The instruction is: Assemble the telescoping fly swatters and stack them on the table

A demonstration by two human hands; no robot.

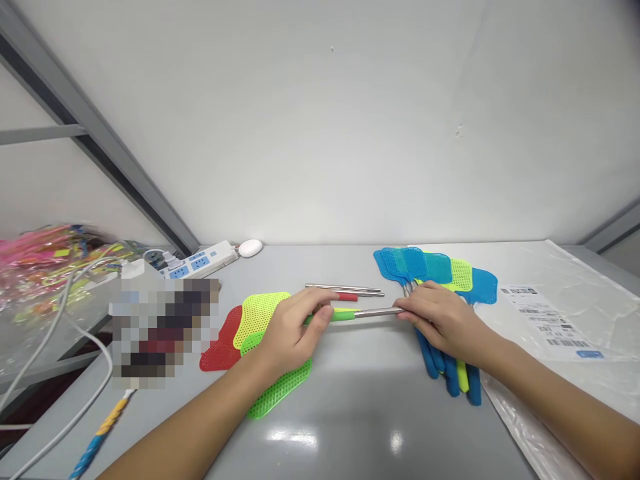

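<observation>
My left hand (293,328) is closed around the green collar of a fly swatter whose green mesh head (277,387) lies under my wrist on the grey table (350,413). My right hand (440,319) pinches the far end of its metal rod (373,311). Yellow (255,313) and red (220,347) swatter heads lie stacked beside the green one. Under my right hand rests a fanned pile of blue and yellow-green swatters (440,270) with blue handles (453,377).
Two loose metal rods (345,289), one with a red collar, lie behind my hands. A power strip (200,260) and white cables sit at the left with a bag of colourful items (45,267). A plastic bag with labels (555,320) lies at right.
</observation>
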